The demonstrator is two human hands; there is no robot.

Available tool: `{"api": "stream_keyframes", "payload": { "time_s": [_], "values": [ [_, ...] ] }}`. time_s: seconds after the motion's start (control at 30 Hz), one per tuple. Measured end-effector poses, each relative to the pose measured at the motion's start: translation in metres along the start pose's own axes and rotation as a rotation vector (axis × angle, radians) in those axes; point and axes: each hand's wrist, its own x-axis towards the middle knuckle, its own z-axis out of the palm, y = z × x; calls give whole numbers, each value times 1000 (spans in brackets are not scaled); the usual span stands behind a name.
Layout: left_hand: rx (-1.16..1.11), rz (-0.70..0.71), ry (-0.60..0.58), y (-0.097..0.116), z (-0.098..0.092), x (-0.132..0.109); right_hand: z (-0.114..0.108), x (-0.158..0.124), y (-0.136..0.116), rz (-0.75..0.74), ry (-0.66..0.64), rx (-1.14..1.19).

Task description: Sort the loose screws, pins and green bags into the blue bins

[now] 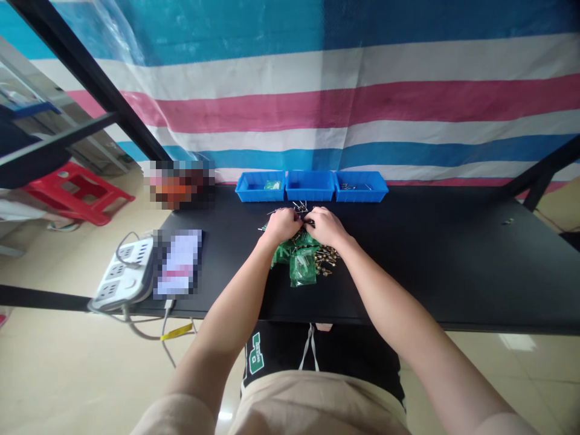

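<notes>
My left hand (283, 226) and my right hand (325, 227) are close together over a heap of small parts, their fingers curled inward and closed. Whatever they pinch is hidden behind the fingers and too small to name. Beneath and in front of them lie green plastic packets (302, 269) with whitish pieces inside. Brass-coloured metal pieces (326, 260) are heaped beside the packets, under my right wrist. Thin silvery metal pieces (299, 206) lie just beyond my fingertips, and a few more stick out left of my left hand.
Three joined blue bins line the back: the left bin (260, 194) holds a green packet, the middle bin (310, 194) adjoins it, the right bin (362, 196) holds thin metal pieces. A power strip (124, 272) with cables sits on the black table's (435, 260) left. A red stool (81, 193) stands beyond.
</notes>
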Motion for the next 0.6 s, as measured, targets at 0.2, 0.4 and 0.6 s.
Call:
{"api": "stream_keyframes", "payload": {
  "time_s": [0.2,0.4,0.6],
  "values": [
    [-225,-83,31,0,-6,0,3,1,4,-23,136,110],
    [-588,-28,142,-4,-5,3,4,1,2,-139,223,205],
    [-1026,31,157,-5,1,8,2,1,1,-167,279,281]
  ]
}}
